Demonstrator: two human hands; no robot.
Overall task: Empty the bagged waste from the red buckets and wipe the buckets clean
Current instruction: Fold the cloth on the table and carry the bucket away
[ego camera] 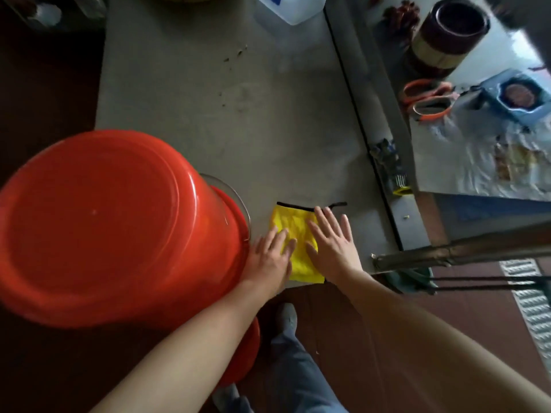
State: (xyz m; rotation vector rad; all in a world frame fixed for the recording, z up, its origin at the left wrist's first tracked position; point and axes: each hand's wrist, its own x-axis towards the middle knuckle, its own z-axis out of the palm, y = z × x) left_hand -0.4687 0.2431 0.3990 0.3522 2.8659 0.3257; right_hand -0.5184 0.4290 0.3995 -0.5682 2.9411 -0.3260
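Where the view lies nearest, a trouser leg and a grey-socked foot (287,317) are seen on the brown floor, with part of a second red bucket (246,350) half hidden behind the left forearm. Just beyond, at the near edge of the grey table (238,114), a folded yellow cloth (290,225) with black edging is laid flat. It is pressed from both sides. The left hand (269,259) is set palm down on its left part, fingers straight and slightly parted. The right hand (334,239) is laid flat on its right part, fingers spread wide, the outer ones reaching onto the bare table. Nothing is gripped by either hand.

Beside the left hand, touching its wrist, a large red bucket (104,228) is stood upside down on the table, base turned up. Its wire handle (235,192) is seen at the rim.

Farther off, on a neighbouring surface to the right, orange-handled pliers (426,98), a blue tray (518,93) and a wound cylindrical coil (447,34) are seen. A white container (292,7) is cut off at the top edge.
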